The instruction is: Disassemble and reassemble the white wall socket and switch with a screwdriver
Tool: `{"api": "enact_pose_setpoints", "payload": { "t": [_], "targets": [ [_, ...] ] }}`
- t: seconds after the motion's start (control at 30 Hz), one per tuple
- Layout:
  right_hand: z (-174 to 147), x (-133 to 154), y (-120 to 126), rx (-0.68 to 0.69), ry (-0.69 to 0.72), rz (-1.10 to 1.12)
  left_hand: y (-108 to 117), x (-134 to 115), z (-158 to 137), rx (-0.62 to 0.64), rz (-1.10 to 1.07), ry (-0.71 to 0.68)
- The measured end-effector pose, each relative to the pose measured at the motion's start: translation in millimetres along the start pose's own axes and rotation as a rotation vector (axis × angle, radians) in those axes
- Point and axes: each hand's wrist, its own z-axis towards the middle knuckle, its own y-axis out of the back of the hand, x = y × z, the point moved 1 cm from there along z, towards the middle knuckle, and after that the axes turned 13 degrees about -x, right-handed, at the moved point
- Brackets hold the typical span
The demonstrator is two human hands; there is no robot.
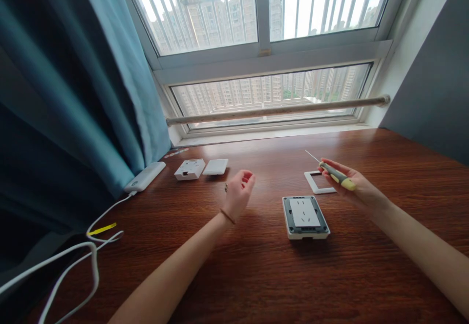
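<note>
My right hand (pixel 350 187) is closed round a grey and yellow screwdriver (pixel 337 176), its thin shaft pointing up and left. Behind that hand lies a white frame (pixel 312 183), partly covered by it. A wall socket (pixel 305 213) with a white face and grey surround rests on a white box in front, between my hands. My left hand (pixel 240 192) is raised over the table, fingers curled together; whether they pinch something small is hidden. Just left of it lie small metal pieces, probably screws (pixel 225 187). Beyond are a white mounting box (pixel 189 169) and a flat white switch panel (pixel 216 166).
A white power strip (pixel 145 176) with a white cable (pixel 95 265) lies at the left by the blue curtain (pixel 120 94). A yellow tie (pixel 103 229) is on the cable. The brown wooden table (pixel 249 275) meets a window with a horizontal rail (pixel 278 112).
</note>
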Motion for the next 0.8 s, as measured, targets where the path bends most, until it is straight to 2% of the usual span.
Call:
{"api": "enact_pose_setpoints", "payload": {
  "t": [0.07,0.13,0.2,0.3,0.5,0.8],
  "targets": [
    [-0.9,1.1,0.5,0.028,0.045,0.021,17.3,25.2,28.7,-0.050,0.097,0.078],
    [-0.2,0.4,2.6,0.050,0.074,0.034,32.5,53.2,49.2,-0.034,0.186,0.136],
    [2.0,-1.5,5.4,0.068,0.086,0.054,40.8,78.1,58.6,0.022,0.249,0.182],
    [6.8,-4.2,10.2,0.066,0.096,0.086,38.8,102.0,58.5,0.112,0.300,0.237],
    [11.2,-3.9,14.2,0.013,0.094,0.117,26.3,112.2,56.1,0.165,0.350,0.252],
    [9.8,-3.9,13.3,-0.010,0.106,0.093,30.0,111.8,58.6,0.189,0.395,0.270]
  ]
}}
